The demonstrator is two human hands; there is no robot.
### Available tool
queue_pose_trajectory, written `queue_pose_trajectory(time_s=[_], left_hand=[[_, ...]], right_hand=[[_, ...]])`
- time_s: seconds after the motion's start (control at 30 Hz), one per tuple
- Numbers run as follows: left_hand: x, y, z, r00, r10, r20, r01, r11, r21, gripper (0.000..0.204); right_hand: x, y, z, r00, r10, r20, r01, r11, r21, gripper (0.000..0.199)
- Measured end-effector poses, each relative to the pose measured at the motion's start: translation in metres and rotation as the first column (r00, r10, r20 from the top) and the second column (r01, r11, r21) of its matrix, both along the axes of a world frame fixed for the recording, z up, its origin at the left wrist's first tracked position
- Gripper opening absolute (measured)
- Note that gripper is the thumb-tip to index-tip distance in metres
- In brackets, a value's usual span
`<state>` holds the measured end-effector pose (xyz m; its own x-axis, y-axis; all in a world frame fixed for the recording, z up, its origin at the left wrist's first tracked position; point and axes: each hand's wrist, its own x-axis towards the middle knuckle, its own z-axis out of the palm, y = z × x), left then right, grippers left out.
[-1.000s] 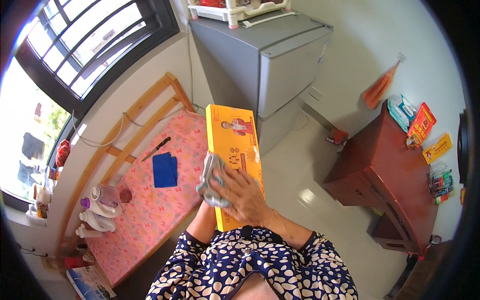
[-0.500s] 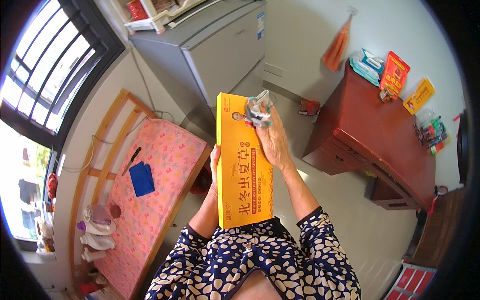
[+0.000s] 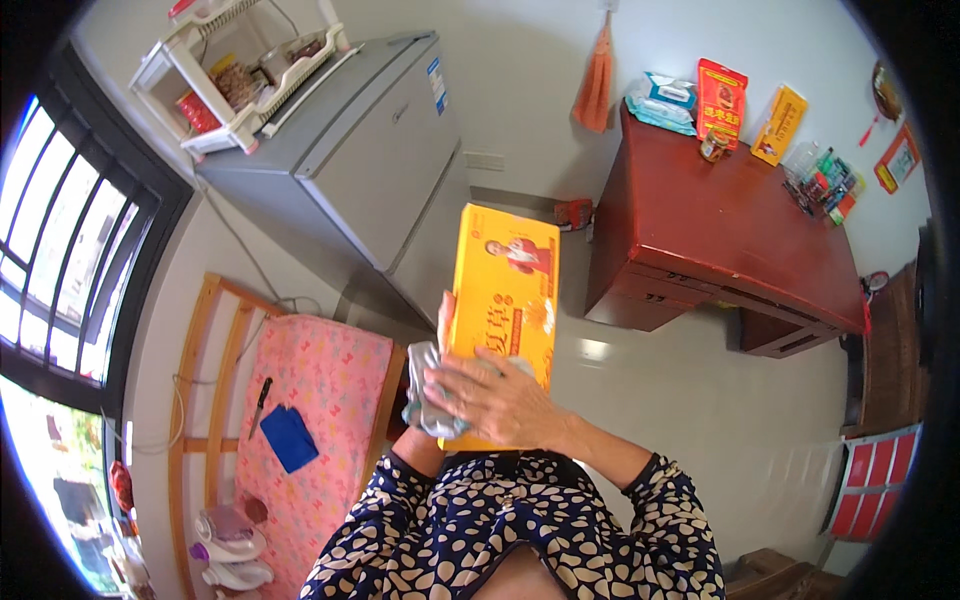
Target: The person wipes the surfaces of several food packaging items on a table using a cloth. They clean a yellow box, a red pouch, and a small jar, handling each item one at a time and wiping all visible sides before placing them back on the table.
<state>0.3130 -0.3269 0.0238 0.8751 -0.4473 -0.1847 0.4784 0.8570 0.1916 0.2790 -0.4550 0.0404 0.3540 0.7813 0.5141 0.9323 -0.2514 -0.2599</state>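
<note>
A long, flat yellow cardboard box [image 3: 520, 290] with a printed figure and red lettering is held up before my chest, its face toward me. My left hand [image 3: 444, 322] grips its left edge; most of that hand is hidden behind the box and the cloth. Across the lower part of the box lies my right hand [image 3: 495, 400], closed over a crumpled grey-white cloth [image 3: 428, 390]. The cloth touches the box face and hangs past its left edge.
On the left, a pink-covered bed [image 3: 330, 370] with a wooden frame holds a knife [image 3: 261, 405], a folded blue cloth [image 3: 289, 438] and several bottles [image 3: 235, 545]. A grey fridge [image 3: 375, 150] bears a white rack [image 3: 265, 110]. A red-brown desk [image 3: 720, 220] with packages stands at the right.
My right hand has moved the cloth from the upper right of the box down to its lower left. The box's upper end has tilted rightward, and the head view has shifted.
</note>
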Motion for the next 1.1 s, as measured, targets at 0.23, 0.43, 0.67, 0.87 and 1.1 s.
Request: queue_pose_trajectory(time_s=[0.23,0.43,0.67,0.87,1.1], left_hand=[[0.0,0.009,-0.025,0.977,-0.151,0.152,0.156,0.988,-0.024,0.081],[0.006,0.008,-0.031,0.981,-0.181,0.066,0.183,0.983,-0.022,0.078],[0.029,-0.021,-0.027,0.985,-0.091,0.146,0.075,0.991,0.114,0.08],[0.07,-0.056,-0.021,0.973,-0.113,0.201,0.129,0.989,-0.067,0.082],[0.104,-0.141,-0.029,0.964,-0.174,0.201,0.158,0.983,0.094,0.08]], right_hand=[[0.105,0.018,0.024,0.85,-0.524,0.057,0.519,0.851,0.085,0.051],[0.157,0.002,0.03,0.483,-0.609,-0.63,0.737,0.67,-0.083,0.038],[0.121,0.003,-0.018,0.563,-0.792,-0.236,0.826,0.532,0.186,0.04],[0.058,-0.026,-0.017,0.755,-0.617,-0.222,0.64,0.767,0.047,0.051],[0.018,-0.142,-0.024,0.871,-0.472,-0.132,0.478,0.879,0.009,0.076]])
